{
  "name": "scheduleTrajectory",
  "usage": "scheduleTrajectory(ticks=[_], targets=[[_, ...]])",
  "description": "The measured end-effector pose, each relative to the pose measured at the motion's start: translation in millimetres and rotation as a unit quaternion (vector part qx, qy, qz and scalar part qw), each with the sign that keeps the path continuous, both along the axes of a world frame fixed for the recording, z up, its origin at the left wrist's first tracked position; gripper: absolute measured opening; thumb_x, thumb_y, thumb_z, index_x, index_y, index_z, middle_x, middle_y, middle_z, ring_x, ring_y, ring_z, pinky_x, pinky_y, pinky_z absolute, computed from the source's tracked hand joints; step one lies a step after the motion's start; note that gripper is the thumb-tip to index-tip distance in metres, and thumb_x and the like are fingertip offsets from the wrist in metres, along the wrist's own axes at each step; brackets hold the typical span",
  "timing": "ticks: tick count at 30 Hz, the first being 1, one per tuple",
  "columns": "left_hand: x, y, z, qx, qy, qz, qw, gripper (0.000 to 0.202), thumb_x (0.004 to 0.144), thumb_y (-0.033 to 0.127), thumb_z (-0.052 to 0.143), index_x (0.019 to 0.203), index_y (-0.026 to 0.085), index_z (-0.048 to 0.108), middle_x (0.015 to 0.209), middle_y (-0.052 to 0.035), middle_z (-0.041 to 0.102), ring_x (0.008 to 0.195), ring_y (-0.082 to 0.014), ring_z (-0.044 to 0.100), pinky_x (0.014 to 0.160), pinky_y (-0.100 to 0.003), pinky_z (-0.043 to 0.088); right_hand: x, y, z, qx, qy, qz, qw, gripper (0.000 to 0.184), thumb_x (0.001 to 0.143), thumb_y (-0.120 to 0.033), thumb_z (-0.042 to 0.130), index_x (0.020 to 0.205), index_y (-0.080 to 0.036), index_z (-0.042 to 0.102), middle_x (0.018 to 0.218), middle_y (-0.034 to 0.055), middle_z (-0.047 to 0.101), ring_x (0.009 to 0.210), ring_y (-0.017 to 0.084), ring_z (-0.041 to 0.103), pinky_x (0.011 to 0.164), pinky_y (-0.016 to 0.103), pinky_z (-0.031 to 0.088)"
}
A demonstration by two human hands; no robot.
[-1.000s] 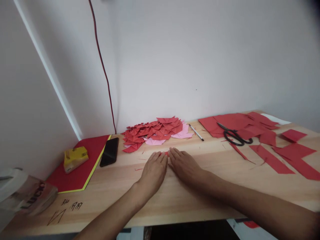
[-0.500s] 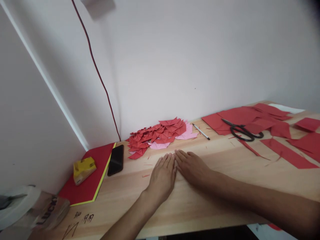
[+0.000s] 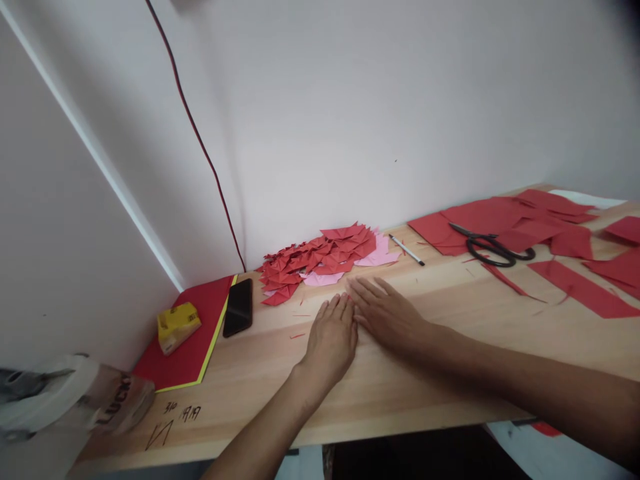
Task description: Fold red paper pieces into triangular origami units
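My left hand (image 3: pixel 332 335) lies palm down on the wooden table (image 3: pixel 400 400), its fingers stretched out and pointing away from me. Against its fingertips rests my right hand (image 3: pixel 387 313), also flat, with the fingers extended and slightly spread. Whatever may be under the two hands is hidden by them. Just beyond the fingertips is a heap of folded red paper pieces (image 3: pixel 320 257), with pink folded paper (image 3: pixel 381 252) at its right end and front. Thin red paper scraps (image 3: pixel 299 335) lie to the left of my left hand.
Black-handled scissors (image 3: pixel 493 250) lie over red paper sheets (image 3: pixel 485 213) at the right. A pen (image 3: pixel 407 249) is near the wall. On the left are a phone (image 3: pixel 239 308), a red folder (image 3: pixel 165 360) bearing a yellow packet (image 3: pixel 179 327), and a clear plastic container (image 3: pixel 123 400).
My right hand has slid slightly forward past the left fingertips, its fingers a bit more spread. The left hand stays flat. The whole view has shifted a little.
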State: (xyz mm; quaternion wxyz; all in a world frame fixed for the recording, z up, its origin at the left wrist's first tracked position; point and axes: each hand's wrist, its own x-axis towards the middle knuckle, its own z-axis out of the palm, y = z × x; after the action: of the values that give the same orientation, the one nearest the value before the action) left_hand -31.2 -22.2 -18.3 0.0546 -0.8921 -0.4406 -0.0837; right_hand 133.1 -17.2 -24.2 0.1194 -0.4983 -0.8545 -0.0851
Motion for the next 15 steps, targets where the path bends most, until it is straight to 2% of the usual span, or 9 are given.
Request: scheduleTrajectory(ticks=[2, 5, 10, 15], targets=[[0.1, -0.6, 3.1, -0.014, 0.000, 0.000, 1.000, 0.046, 0.093, 0.018, 0.038, 0.136, 0.008, 0.048, 0.144, -0.0130, 0.047, 0.136, -0.0257, 0.042, 0.114, -0.044, 0.035, 0.1, 0.2, -1.3, -0.023, 0.004, 0.026, 0.999, 0.045, 0.095, -0.024, 0.041, 0.133, -0.002, 0.054, 0.138, 0.0219, 0.051, 0.131, 0.029, 0.047, 0.107, 0.045, 0.038], [-3.2, -1.9, 7.2, -0.031, 0.008, -0.005, 0.999, 0.046, 0.093, 0.018, 0.038, 0.136, 0.009, 0.048, 0.146, -0.0120, 0.045, 0.137, -0.0257, 0.040, 0.115, -0.045, 0.033, -0.3, -0.9, -3.7, -0.027, 0.013, 0.027, 0.999, 0.047, 0.096, -0.028, 0.039, 0.131, -0.001, 0.055, 0.136, 0.0245, 0.053, 0.129, 0.030, 0.049, 0.104, 0.044, 0.041], [-13.4, -5.4, 9.2, 0.002, 0.017, 0.009, 1.000, 0.039, 0.096, 0.024, 0.037, 0.129, 0.010, 0.054, 0.141, -0.0141, 0.051, 0.132, -0.0264, 0.047, 0.113, -0.046, 0.035, -1.0, -2.7, -8.8, -0.003, 0.020, 0.016, 1.000, 0.050, 0.095, -0.034, 0.042, 0.131, -0.002, 0.056, 0.136, 0.0243, 0.053, 0.128, 0.029, 0.050, 0.103, 0.042, 0.042], [-9.4, -0.4, 16.8, 0.033, 0.044, -0.008, 0.998, 0.032, 0.094, 0.019, 0.041, 0.121, 0.012, 0.056, 0.130, -0.0146, 0.058, 0.125, -0.0276, 0.051, 0.106, -0.047, 0.039, 1.8, -0.1, -11.2, 0.012, 0.027, 0.035, 0.999, 0.040, 0.094, -0.025, 0.044, 0.126, -0.007, 0.061, 0.136, 0.0212, 0.054, 0.129, 0.028, 0.049, 0.104, 0.042, 0.041]])
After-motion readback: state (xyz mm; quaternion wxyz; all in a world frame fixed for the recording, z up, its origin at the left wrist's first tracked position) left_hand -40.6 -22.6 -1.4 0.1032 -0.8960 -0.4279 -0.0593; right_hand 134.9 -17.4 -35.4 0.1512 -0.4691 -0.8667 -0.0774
